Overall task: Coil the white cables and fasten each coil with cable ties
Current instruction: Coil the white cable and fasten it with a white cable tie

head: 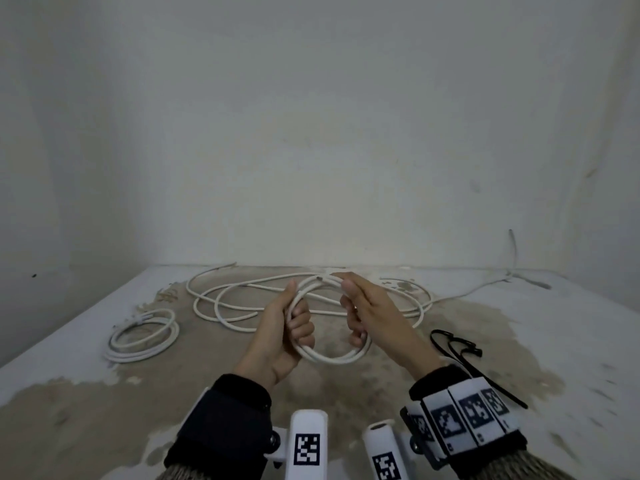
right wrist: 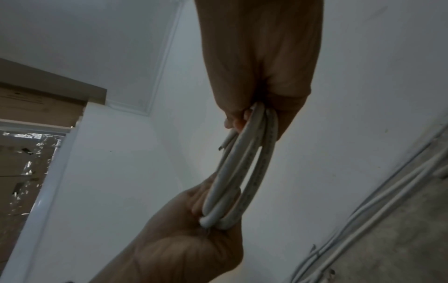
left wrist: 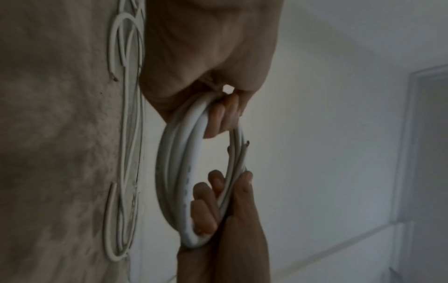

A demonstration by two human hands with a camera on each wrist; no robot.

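A small coil of white cable point(head: 329, 356) hangs in the air above the worn table point(head: 86, 410), held between both hands. My left hand point(head: 294, 323) grips its left side, fingers curled through the loops. My right hand point(head: 356, 306) holds the right side, thumb on top and fingers hooked inside. The left wrist view shows the coil point(left wrist: 174, 172) edge-on with my left hand point(left wrist: 223, 114) above and my right hand point(left wrist: 218, 201) below. In the right wrist view the coil point(right wrist: 242, 172) runs from my right hand point(right wrist: 242, 118) down to my left hand point(right wrist: 194, 229). Black cable ties point(head: 460, 348) lie to the right.
A long loose white cable point(head: 242, 299) sprawls in wide loops behind the hands. Another small white coil point(head: 142, 337) lies at the left of the table. A thin cable point(head: 485, 289) trails towards the wall point(head: 311, 133) at the back right.
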